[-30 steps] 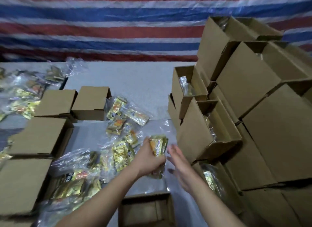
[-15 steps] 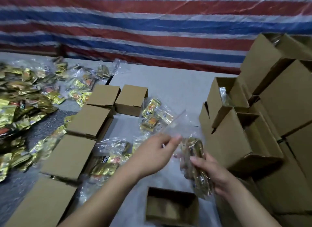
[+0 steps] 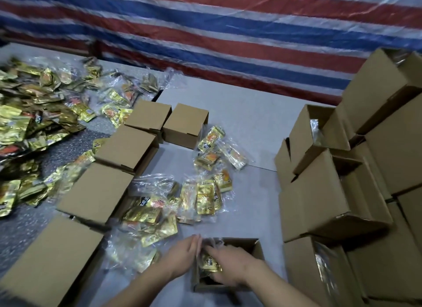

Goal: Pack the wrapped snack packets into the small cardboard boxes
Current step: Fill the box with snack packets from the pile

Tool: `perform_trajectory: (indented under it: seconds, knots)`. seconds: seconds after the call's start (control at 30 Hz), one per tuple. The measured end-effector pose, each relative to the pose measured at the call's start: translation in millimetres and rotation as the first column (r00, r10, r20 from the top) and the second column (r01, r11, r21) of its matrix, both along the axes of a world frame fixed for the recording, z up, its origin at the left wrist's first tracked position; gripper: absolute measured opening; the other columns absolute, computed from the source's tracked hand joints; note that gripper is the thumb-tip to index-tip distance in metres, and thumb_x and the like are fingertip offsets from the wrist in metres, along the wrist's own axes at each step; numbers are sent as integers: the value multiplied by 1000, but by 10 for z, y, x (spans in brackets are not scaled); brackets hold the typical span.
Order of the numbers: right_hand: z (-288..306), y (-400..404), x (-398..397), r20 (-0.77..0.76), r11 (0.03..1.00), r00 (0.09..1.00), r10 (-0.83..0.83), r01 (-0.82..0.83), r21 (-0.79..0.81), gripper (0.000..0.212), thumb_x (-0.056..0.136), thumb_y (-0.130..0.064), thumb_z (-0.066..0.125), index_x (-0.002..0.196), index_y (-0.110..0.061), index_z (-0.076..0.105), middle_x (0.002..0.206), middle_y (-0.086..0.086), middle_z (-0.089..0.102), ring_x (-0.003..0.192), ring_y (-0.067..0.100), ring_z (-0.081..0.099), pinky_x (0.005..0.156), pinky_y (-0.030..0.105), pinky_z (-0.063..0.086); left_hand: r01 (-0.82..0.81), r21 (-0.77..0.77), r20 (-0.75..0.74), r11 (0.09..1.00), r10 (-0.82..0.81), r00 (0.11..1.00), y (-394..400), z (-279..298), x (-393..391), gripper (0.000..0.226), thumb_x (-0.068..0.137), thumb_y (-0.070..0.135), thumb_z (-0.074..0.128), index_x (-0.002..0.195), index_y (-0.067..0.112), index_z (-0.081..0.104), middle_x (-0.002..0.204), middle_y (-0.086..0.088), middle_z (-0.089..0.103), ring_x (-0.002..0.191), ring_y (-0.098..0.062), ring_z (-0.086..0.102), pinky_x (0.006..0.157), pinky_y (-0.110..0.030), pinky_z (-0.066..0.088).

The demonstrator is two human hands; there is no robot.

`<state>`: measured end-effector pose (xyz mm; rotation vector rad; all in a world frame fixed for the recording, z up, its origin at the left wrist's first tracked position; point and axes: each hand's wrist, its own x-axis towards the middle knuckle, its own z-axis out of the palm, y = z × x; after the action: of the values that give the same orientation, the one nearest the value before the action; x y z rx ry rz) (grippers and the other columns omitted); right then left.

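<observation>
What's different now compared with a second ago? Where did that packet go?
Both hands came down from above the table into the open box at the near edge. The packet, held up a second ago, now sits inside the box, the right hand pressing on it and the left hand at the box's left wall. The loose packets, the row of boxes and the stack stayed put.

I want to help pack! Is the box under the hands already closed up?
No, the small box stands open on top, and both the left hand and right hand push a wrapped packet down into it.
</observation>
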<state>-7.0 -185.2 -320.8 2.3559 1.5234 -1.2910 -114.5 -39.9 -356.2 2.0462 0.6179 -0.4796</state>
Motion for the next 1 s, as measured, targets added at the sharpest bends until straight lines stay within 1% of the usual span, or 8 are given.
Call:
perform_trajectory:
  seconds: [0.07, 0.13, 0.23, 0.33, 0.53, 0.7, 0.83, 1.0]
  knots:
    - [-90, 60, 37, -40, 1000, 999, -13, 13, -10, 76, 91, -37, 60, 153, -40, 16, 152, 11, 41, 129, 38, 47, 106, 45, 42, -7, -5, 54, 1000, 8, 999, 47, -1, 7, 49, 107, 41, 20, 118, 27, 66, 122, 7, 66, 115, -10, 59, 103, -25, 41]
    - [-206, 62, 91, -19, 998, 1000, 20, -21, -62, 66, 92, -33, 64, 149, -35, 30, 151, 10, 42, 132, 36, 46, 108, 44, 41, 5, 13, 62, 1000, -5, 998, 78, 12, 0, 45, 107, 42, 23, 116, 26, 63, 116, 6, 67, 108, -10, 59, 97, -26, 43]
    - [-396, -25, 88, 55, 961, 994, 90, -72, -266, 60, 95, -25, 62, 149, -32, 36, 156, 12, 32, 141, 37, 35, 115, 48, 30, 62, 68, 74, 996, -67, 995, 8, 5, 26, 37, 107, 42, 27, 109, 24, 59, 102, 5, 64, 92, -5, 57, 81, -21, 40]
    - [-380, -120, 22, 4, 963, 999, -52, 51, -266, 58, 95, -34, 57, 149, -38, 36, 161, 5, 24, 147, 31, 24, 119, 50, 18, 75, 105, 129, 992, -89, 988, -72, -8, 69, 34, 106, 39, 29, 102, 23, 59, 87, 10, 59, 72, 4, 50, 66, -7, 34]
    - [-209, -366, 97, -101, 932, 931, -351, 336, -135, 39, 95, -38, 50, 131, -27, 60, 139, 1, 58, 125, 20, 55, 94, 21, 39, 70, 36, 142, 997, -74, 987, -57, 8, 207, 35, 107, 34, 31, 99, 17, 59, 91, 2, 60, 84, -8, 54, 74, -21, 39]
    - [-313, -249, 83, -145, 893, 896, -420, 379, -244, 56, 98, -47, 41, 151, -32, 36, 156, 2, 39, 141, 21, 39, 115, 31, 30, 96, 53, 128, 994, -102, 987, -59, 1, 239, 34, 107, 37, 31, 96, 20, 59, 89, 5, 61, 80, -1, 54, 68, -9, 36]
    - [-299, -174, 126, -132, 831, 838, -529, 480, -282, 61, 101, -54, 31, 141, -12, 52, 146, 12, 50, 134, 25, 47, 108, 32, 37, 107, 34, 119, 994, -110, 987, -50, 16, 230, 34, 107, 37, 30, 99, 21, 59, 88, 8, 60, 79, 5, 53, 69, -5, 36]
    - [-19, -366, 244, -214, 833, 807, -550, 516, -198, 42, 99, -48, 44, 125, -23, 66, 134, 0, 61, 120, 10, 54, 99, 25, 41, 75, 31, 98, 997, -78, 992, 130, 64, 471, 37, 106, 38, 33, 105, 19, 65, 102, 6, 64, 98, -9, 58, 79, -9, 41]
